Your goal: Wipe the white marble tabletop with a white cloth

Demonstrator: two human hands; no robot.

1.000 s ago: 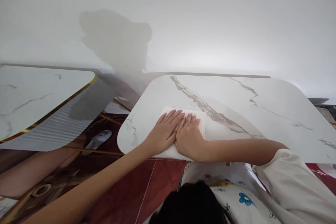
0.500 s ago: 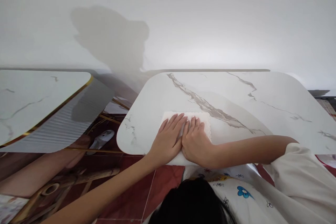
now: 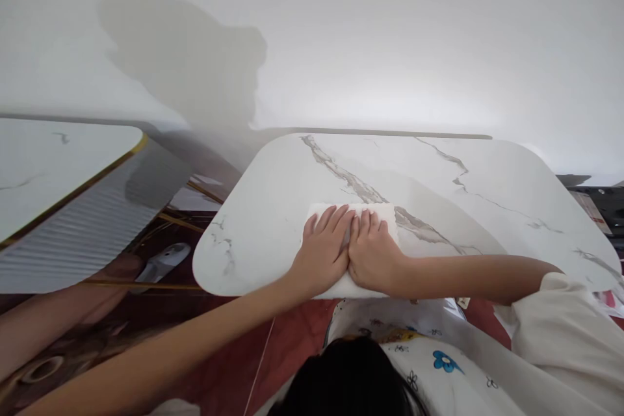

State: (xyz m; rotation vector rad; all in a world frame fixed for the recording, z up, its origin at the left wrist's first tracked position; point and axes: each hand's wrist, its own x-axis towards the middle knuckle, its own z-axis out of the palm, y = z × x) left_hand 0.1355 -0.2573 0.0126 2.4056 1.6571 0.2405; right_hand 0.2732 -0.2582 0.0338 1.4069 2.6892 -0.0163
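Your left hand (image 3: pixel 325 252) and right hand (image 3: pixel 373 253) sit side by side, thumbs touching, fingers spread flat, pressing on the white cloth (image 3: pixel 385 213) at the near edge of the marble table (image 3: pixel 487 195). No readable writing or labels anywhere. A second table (image 3: pixel 49 169) sits off left.

No writing, label, brand, number or sign can be read anywhere in this view. The marble-patterned bench (image 3: pixel 439 195) bears only grey veins, and the white cloth (image 3: pixel 390 213) on it is plain. The garment (image 3: pixel 439 364) at the bottom edge carries small flower prints but no letters, and the things at the far right edge are too small and blurred to make out.
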